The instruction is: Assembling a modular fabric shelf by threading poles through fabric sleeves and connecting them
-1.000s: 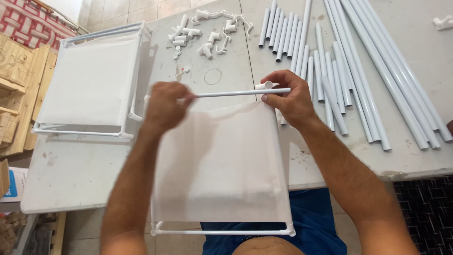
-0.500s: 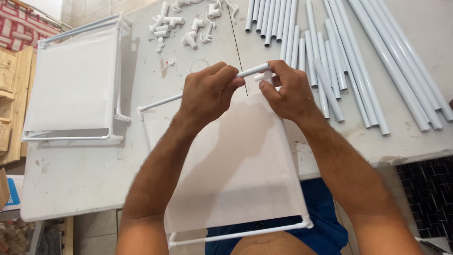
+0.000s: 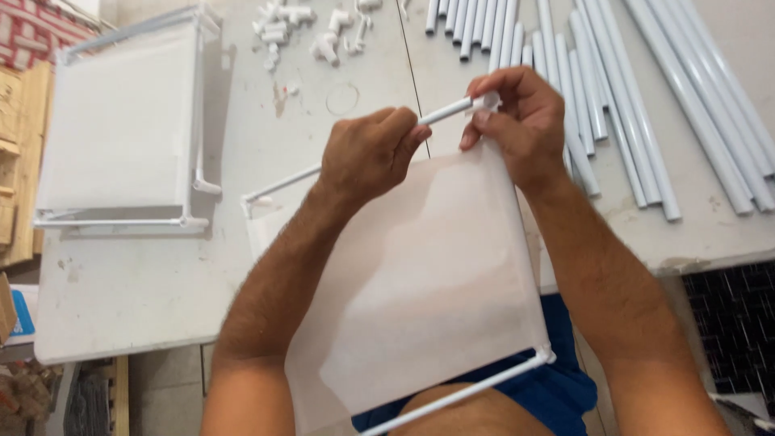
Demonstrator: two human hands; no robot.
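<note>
fabric panel (image 3: 428, 274): white sheet stretched on thin white tubes, held above the table edge and over the person's lap, tilted so its far edge sits highest.
top tube (image 3: 442, 113): runs through the far hem of the panel; its bare end sticks out between the two hands, which leaves that end free to work on.
left hand (image 3: 367, 153): closed in a fist around the top tube, steadying the panel against twist.
right hand (image 3: 517, 121): fingers curled, thumb and fingertips pinching a small white fitting (image 3: 489, 101) at the tube's end; the panel's corner lies under the palm.
near tube (image 3: 460, 391): lower edge of the panel, close to the body, with a corner joint at its right end.
finished frame (image 3: 121, 129): lies flat on the table (image 3: 161, 282), left, well apart.
loose fittings (image 3: 311, 32): heaped at the far side, within reach.
spare tubes (image 3: 646, 89): laid side by side, right of the hands.
</note>
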